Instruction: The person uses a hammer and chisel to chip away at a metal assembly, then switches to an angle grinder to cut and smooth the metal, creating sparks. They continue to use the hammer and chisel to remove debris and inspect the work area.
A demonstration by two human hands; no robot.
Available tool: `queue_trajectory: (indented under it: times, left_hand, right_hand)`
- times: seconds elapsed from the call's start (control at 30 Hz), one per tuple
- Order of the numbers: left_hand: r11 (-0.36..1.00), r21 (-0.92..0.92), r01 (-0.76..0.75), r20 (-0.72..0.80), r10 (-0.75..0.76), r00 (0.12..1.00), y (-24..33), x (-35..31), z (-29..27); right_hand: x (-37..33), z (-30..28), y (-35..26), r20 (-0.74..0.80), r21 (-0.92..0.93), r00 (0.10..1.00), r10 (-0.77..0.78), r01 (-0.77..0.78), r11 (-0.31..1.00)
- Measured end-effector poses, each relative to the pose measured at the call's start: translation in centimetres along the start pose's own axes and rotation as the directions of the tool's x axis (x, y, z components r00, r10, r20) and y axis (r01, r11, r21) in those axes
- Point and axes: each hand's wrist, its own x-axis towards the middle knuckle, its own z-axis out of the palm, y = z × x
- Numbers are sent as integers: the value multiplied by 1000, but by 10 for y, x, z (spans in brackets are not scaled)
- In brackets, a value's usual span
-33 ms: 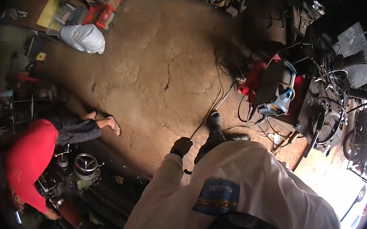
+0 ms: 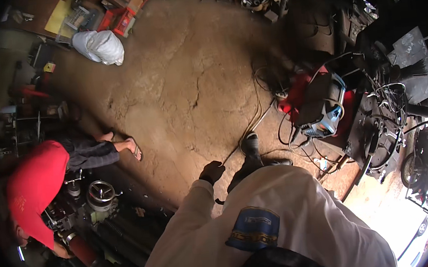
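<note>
My left hand (image 2: 212, 172), at the end of a white sleeve, is closed around one end of a thin light rod (image 2: 263, 116). From the fist the rod slants away to the right, passing close to my dark shoe (image 2: 250, 141) toward the cables on the floor. A small dark hooked piece (image 2: 219, 201) shows below the hand; whether it belongs to the rod I cannot tell. My right hand is out of sight, hidden by my white-clothed body (image 2: 303, 202).
A blue-and-black machine (image 2: 327, 109) with loose cables stands on the right. At the left, a person in a red shirt (image 2: 37, 173) bends over a lathe-like machine with a handwheel (image 2: 101, 191). A white sack (image 2: 100, 46) and a red crate (image 2: 123, 21) sit on the far left.
</note>
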Motion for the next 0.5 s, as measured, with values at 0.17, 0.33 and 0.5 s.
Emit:
queue_trajectory:
  times: [0.17, 0.33, 0.5]
  left_hand:
    - [1000, 11, -20, -5, 20, 1000, 22, 14, -20]
    - [998, 63, -7, -34, 9, 999, 62, 0, -37]
    - [994, 107, -29, -31, 32, 999, 49, -2, -27]
  right_hand:
    - [5, -2, -8, -5, -2, 1000, -8, 8, 1000]
    - [9, -5, -11, 2, -28, 1000, -31, 31, 999]
    - [10, -12, -13, 25, -79, 998, -63, 65, 995]
